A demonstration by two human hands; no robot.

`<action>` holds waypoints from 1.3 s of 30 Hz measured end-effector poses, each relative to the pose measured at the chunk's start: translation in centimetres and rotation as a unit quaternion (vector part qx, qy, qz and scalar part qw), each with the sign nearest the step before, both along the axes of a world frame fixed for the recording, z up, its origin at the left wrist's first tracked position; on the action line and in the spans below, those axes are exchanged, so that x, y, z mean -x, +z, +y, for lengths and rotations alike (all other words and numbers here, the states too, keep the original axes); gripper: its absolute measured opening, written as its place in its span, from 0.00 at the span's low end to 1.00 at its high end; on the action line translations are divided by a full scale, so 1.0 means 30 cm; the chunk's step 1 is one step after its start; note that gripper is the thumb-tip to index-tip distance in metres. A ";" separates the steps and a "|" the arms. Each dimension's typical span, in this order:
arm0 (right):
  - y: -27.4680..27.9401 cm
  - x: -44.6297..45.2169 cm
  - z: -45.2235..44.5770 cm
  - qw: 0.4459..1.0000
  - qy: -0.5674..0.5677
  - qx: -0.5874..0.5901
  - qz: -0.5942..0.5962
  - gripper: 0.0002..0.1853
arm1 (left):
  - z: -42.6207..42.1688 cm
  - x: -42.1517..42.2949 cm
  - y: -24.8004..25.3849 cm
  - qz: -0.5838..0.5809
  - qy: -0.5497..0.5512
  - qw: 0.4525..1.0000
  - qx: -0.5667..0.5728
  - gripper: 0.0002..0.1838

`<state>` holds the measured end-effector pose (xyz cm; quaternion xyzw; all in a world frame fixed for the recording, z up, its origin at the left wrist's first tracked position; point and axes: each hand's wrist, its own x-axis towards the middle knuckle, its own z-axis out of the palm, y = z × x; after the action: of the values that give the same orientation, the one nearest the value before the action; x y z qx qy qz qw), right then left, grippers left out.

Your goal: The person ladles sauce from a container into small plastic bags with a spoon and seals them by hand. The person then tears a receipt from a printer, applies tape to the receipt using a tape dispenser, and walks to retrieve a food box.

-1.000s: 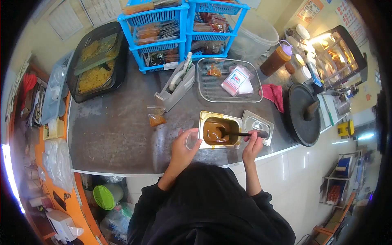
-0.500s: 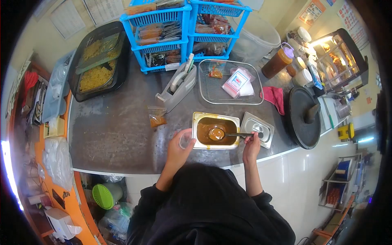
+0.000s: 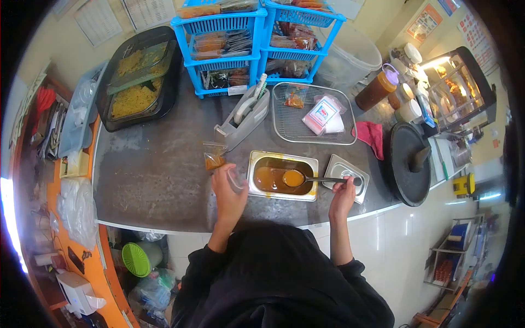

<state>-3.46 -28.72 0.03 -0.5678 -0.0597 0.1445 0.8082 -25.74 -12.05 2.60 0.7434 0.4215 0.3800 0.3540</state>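
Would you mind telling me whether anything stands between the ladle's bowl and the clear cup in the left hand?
Only the left rim of the metal pan seems to stand between the ladle's bowl and the clear cup in the left hand; nothing else visible does.

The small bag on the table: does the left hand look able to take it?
Probably yes: the small bag lies right by the left hand, nothing between, though a clear cup occupies that hand.

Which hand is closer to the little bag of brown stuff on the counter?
Left. The left hand, with a clear cup, is just beside the small bag; the right hand, on the ladle, is past the metal container.
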 end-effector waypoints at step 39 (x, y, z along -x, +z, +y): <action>0.337 0.203 0.051 0.858 0.008 0.032 -0.512 0.12 | -0.091 -0.154 0.105 0.078 -0.172 0.979 -0.075 0.32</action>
<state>-9.55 -27.18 10.15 -0.5867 -0.4651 -0.1589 0.6436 -21.11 -14.78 5.74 0.8565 0.2845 0.2845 0.3233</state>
